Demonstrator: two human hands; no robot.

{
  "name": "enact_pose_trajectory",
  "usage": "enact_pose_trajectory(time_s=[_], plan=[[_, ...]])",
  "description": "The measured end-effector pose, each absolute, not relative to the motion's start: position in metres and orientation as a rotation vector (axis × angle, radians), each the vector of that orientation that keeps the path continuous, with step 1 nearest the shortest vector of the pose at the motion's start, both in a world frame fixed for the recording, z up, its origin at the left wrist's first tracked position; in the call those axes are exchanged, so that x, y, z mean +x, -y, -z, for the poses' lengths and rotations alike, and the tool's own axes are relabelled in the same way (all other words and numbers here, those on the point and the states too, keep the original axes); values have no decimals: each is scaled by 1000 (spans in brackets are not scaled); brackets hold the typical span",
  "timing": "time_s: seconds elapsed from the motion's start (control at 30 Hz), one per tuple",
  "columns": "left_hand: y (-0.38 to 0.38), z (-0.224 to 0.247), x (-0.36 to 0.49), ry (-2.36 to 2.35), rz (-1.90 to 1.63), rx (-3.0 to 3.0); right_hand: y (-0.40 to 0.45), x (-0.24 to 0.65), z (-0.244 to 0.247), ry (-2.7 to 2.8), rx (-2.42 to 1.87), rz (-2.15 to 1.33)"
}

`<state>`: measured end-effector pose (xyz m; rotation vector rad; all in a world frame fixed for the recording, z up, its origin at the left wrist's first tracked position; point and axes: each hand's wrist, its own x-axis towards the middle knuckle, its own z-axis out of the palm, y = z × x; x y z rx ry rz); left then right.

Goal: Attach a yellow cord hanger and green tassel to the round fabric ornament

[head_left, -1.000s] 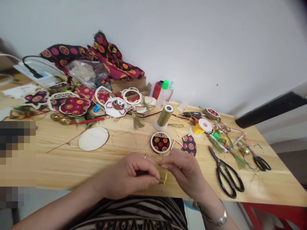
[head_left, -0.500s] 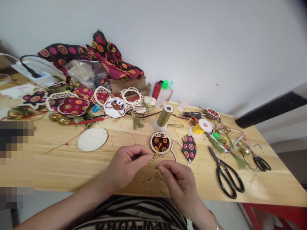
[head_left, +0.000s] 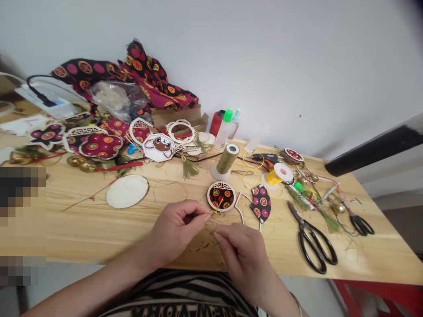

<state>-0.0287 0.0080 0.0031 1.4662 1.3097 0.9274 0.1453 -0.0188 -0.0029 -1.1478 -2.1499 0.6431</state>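
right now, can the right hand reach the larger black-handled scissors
Probably yes: the larger black-handled scissors lie right of the right hand, and only tabletop shows between them. Its fingers look pinched, so they'd likely need opening first.

Striped shirt (head_left: 194, 288) with block lettering (head_left: 183, 311)

The striped shirt (head_left: 194, 284) reads "NEW YORK" (head_left: 185, 311) — partly cut off below.

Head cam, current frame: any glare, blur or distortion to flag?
Head view: light soft, a faint pale sheen on the table at front right; head view: scissors fairly sharp, but the yellow cord by the left hand's fingers is too small to trace; head view: pixelated patch lower left, upper-right corner darkened.
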Motion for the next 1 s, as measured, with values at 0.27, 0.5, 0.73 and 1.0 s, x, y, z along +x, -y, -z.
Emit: enact_pose_trajectory(time_s=[0.27, 0.5, 0.73, 1.0], plan=[[-8, 0, -36, -1135, -654, 1974, 17, 149, -18, 2579, -987, -82], [-5, -10, -41, -744, -603, 1774, -8, 162, -28, 2491, -965, -626], [-7, -9, -42, -1044, -923, 1275, -2, 151, -2, 2007, -1078, -980], [-7, -5, -34, -1269, -967, 1336, 15, 143, -2, 1964, -1193, -923]])
